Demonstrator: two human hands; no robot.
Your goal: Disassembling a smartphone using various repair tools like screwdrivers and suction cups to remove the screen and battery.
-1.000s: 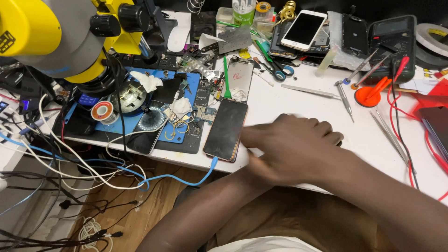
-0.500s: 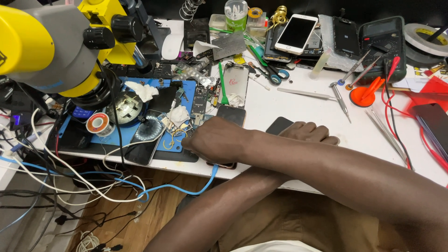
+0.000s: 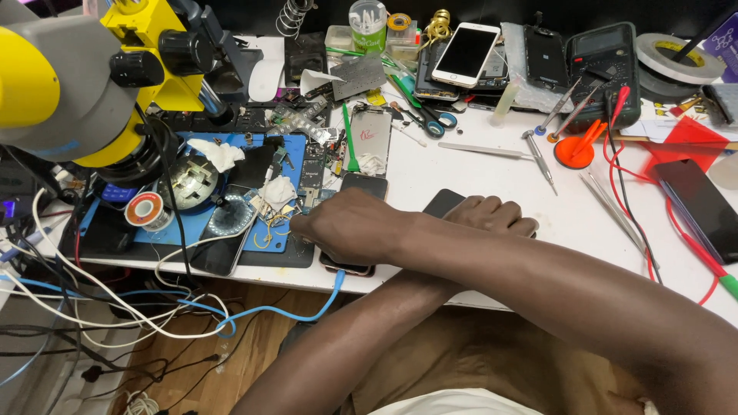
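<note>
My arms are crossing: my right hand [image 3: 350, 227] is pressing flat on a dark phone [image 3: 361, 188] (beside the blue mat [image 3: 296, 150]), my left hand [image 3: 492, 215] is covering another dark phone [image 3: 443, 203].

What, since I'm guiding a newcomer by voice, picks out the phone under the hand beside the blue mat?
Find the yellow microscope on the left and the blue mat below it. At the mat's right edge lies a dark phone, half covered by the right hand. Unlike the white phone at the back, it is black with a blue cable reaching its near end.
</note>
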